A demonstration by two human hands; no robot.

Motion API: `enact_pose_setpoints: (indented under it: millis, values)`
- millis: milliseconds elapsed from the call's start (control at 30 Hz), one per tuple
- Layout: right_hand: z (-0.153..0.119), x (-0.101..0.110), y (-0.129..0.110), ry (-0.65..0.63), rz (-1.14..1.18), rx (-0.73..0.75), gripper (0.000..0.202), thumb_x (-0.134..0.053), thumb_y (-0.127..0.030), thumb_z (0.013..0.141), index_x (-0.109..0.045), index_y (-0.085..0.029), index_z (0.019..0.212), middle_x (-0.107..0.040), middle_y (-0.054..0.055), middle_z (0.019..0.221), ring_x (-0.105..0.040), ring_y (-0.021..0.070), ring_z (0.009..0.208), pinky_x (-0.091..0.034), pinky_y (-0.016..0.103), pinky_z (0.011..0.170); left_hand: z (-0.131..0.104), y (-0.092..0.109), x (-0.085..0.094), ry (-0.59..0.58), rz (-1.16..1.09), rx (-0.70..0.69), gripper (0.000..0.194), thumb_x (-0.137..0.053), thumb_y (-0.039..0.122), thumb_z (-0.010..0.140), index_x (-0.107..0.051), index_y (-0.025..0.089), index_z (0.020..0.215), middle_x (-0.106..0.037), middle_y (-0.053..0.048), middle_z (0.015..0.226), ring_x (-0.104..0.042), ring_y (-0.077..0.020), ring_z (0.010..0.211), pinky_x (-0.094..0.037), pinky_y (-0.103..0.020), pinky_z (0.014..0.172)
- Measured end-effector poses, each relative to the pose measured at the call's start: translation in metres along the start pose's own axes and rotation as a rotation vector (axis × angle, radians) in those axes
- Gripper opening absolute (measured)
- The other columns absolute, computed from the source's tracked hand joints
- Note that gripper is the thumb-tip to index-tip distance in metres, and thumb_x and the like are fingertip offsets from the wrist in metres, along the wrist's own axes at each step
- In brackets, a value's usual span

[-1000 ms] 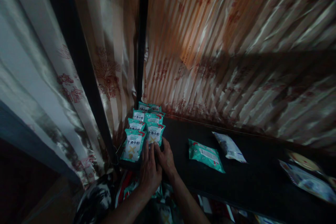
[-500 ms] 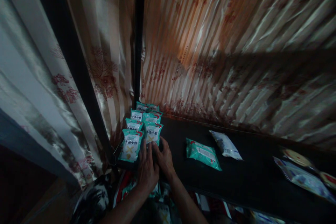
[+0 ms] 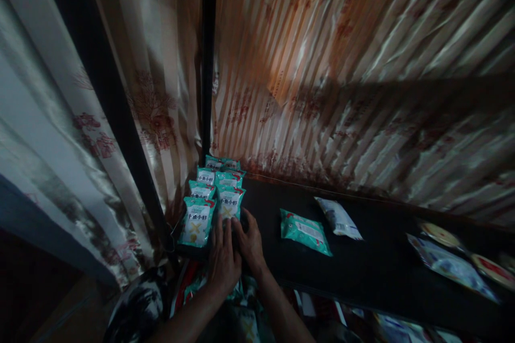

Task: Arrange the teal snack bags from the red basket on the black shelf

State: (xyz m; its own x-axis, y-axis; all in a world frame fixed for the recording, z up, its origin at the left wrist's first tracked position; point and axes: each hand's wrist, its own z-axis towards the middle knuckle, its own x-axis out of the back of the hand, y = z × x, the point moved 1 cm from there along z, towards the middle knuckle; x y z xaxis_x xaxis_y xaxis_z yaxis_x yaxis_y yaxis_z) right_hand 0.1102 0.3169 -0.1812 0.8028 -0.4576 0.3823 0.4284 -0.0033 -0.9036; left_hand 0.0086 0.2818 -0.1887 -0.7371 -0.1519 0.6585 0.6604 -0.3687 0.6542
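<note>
Several teal-and-white snack bags stand in two columns at the left end of a black shelf (image 3: 362,273). The front bag of the right column (image 3: 230,202) has its lower part touched by both hands. My left hand (image 3: 223,260) lies with its fingers stretched out against that bag's bottom. Beside it my right hand (image 3: 249,238) is bent, thumb and fingers at the bag's lower right edge. The front bag of the left column (image 3: 196,222) leans just left of my left hand, with nothing touching it.
Right of the hands lie a teal bag (image 3: 306,233) and a white bag (image 3: 338,218). Farther right are a flat blue-white package (image 3: 453,268) and round items. A dark post (image 3: 207,64) and curtains (image 3: 314,75) stand behind. More packages sit below the shelf.
The whole view has shifted slightly, with the bags and packages appearing a little farther left. Both hands keep nearly the same place at the front bag.
</note>
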Motion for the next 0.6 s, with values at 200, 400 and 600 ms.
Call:
enact_pose_setpoints:
  millis: [200, 400, 600]
  values:
    - [-0.016, 0.011, 0.006, 0.048, -0.020, -0.020, 0.054, -0.051, -0.048, 0.079, -0.057, -0.012, 0.118, -0.059, 0.017, 0.121, -0.055, 0.0263, 0.113, -0.043, 0.040, 0.096, -0.016, 0.003, -0.004, -0.032, -0.010, -0.121, 0.068, -0.037, 0.003, 0.077, -0.022, 0.016, 0.142, -0.017, -0.012, 0.152, -0.010, -0.0246, 0.140, -0.024, -0.050, 0.111]
    - [-0.039, 0.024, 0.009, 0.054, -0.010, -0.026, 0.053, -0.048, -0.048, 0.079, -0.057, -0.010, 0.116, -0.060, 0.018, 0.118, -0.058, 0.0264, 0.108, -0.046, 0.040, 0.092, -0.040, 0.007, -0.004, -0.090, -0.050, -0.160, 0.067, -0.033, 0.002, 0.073, -0.030, 0.014, 0.139, -0.035, -0.010, 0.145, -0.026, -0.0197, 0.137, -0.029, -0.042, 0.111]
    - [-0.078, 0.042, 0.005, 0.054, -0.002, 0.047, 0.038, -0.039, -0.039, 0.084, -0.061, -0.014, 0.103, -0.066, 0.014, 0.104, -0.062, 0.0223, 0.099, -0.048, 0.036, 0.088, -0.057, 0.018, 0.012, -0.096, -0.099, -0.243, 0.048, -0.033, 0.006, 0.079, -0.051, 0.015, 0.122, -0.059, -0.011, 0.121, -0.051, -0.0193, 0.115, -0.044, -0.039, 0.099]
